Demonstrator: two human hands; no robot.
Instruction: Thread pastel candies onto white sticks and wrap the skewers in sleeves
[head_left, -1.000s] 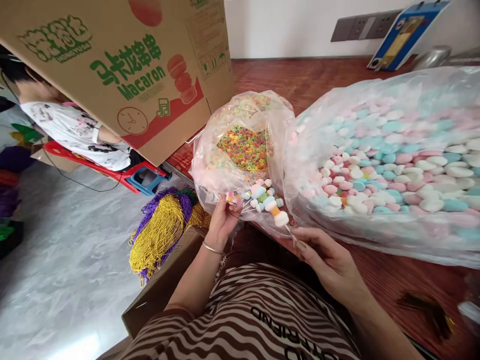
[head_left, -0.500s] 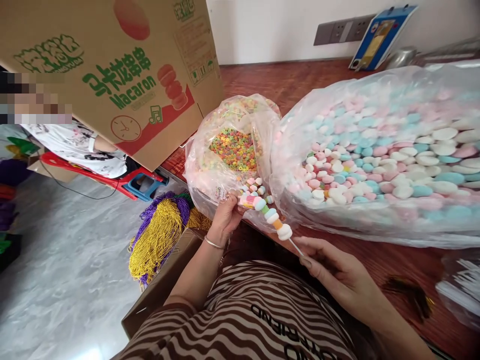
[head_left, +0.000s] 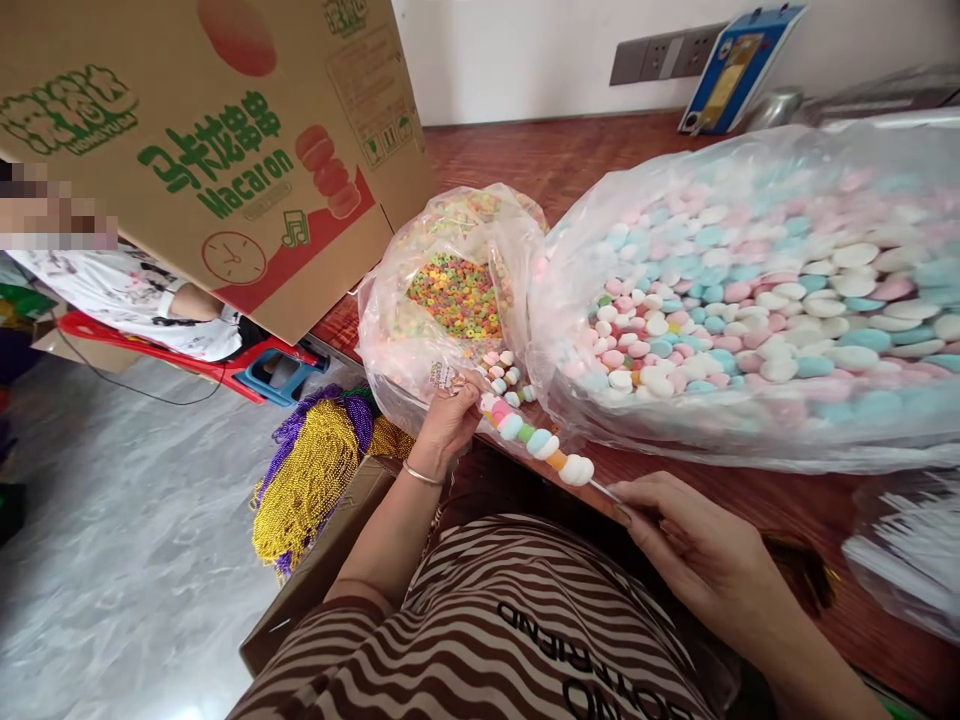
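Observation:
A marshmallow skewer (head_left: 541, 440) slants down to the right, with pink, blue, green, orange and white pieces on a thin white stick. My right hand (head_left: 686, 545) is closed on the bare stick below the lowest white piece. At the skewer's upper end, my left hand (head_left: 450, 415) pinches a clear wrapper (head_left: 442, 377) with small print, which shows above the fingers. How far the wrapper covers the marshmallows is hard to make out. Just behind the skewer, a clear bag (head_left: 375, 310) holds small coloured candy rings and a few little marshmallows.
A big clear bag of pastel marshmallows (head_left: 750, 300) fills the table's right side. White sticks (head_left: 915, 545) lie in a bag at lower right, near gold ties (head_left: 802, 570). A large carton (head_left: 300, 270) stands left; beyond it sits a person. Bead strings (head_left: 307, 480) hang below.
The skewer and both hands sit slightly lower and farther right relative to the bags. The view has shifted a little, so the background appears farther left. Both hands keep their grip.

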